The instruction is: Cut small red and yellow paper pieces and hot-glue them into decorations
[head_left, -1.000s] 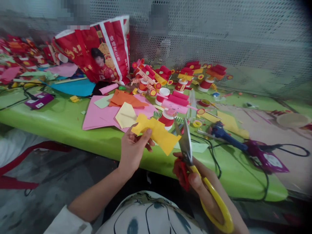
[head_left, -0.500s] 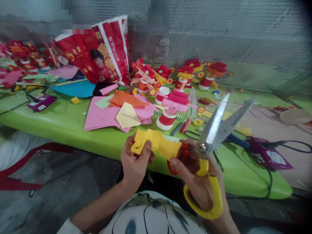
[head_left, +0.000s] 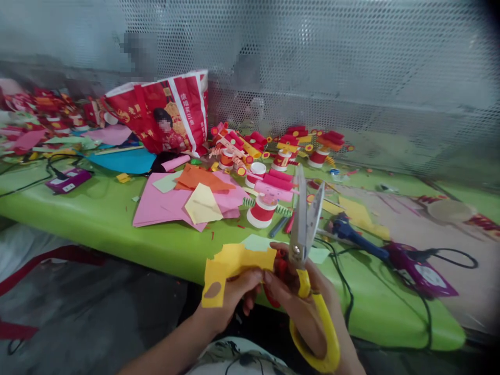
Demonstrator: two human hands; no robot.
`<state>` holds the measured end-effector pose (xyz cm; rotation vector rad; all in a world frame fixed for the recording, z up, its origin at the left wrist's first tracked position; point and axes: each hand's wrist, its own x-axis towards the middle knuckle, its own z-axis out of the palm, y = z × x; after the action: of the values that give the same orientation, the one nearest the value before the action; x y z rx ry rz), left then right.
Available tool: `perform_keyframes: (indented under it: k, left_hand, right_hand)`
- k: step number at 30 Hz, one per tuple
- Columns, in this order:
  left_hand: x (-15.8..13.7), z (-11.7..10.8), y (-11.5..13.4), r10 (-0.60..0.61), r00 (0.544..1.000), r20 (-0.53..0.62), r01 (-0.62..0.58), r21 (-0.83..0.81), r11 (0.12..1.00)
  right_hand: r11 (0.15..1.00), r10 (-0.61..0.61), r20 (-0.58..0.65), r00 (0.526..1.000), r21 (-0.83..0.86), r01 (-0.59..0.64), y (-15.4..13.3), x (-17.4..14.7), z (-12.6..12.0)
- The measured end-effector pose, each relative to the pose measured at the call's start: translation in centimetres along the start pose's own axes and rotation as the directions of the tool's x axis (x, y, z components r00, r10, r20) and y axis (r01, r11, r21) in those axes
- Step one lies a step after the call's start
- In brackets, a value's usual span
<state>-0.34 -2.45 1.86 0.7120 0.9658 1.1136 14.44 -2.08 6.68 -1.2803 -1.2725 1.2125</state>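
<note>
A yellow piece of paper [head_left: 238,259] with a hole cut near its left end is pinched in my left hand [head_left: 234,291], the thumb lying along its lower edge. My right hand [head_left: 304,307] carries scissors [head_left: 299,245] with yellow handles, their blades pointing up and slightly apart. The thumb and fingers of that hand also meet the paper's right edge, close to my left thumb. Something red and loop-like [head_left: 272,297] shows beside the right fingers, partly hidden. Just beyond my hands lies a pale green sheet [head_left: 258,242].
Pink paper sheets [head_left: 156,205] lie ahead on the green table [head_left: 97,213], beside a paper figure [head_left: 261,211] on a red and white base. A red shopping bag [head_left: 144,114] stands behind. At right are a blue glue gun [head_left: 355,237], a purple power box [head_left: 422,271] and cords.
Both hands have come together at the paper's right part; the left hand slid along it, leaving the holed end hanging left. The scissor blades swung more upright and closer together. The view tilted up.
</note>
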Motion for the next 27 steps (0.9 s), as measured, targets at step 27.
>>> perform_keyframes:
  k: [27]
  left_hand:
    - [0.2,1.3,4.9,0.229,0.908,-0.35,-0.304,-0.177,0.936]
  right_hand:
    - [0.985,-0.111,0.034,0.993,-0.131,0.115,0.6,-1.4,1.2]
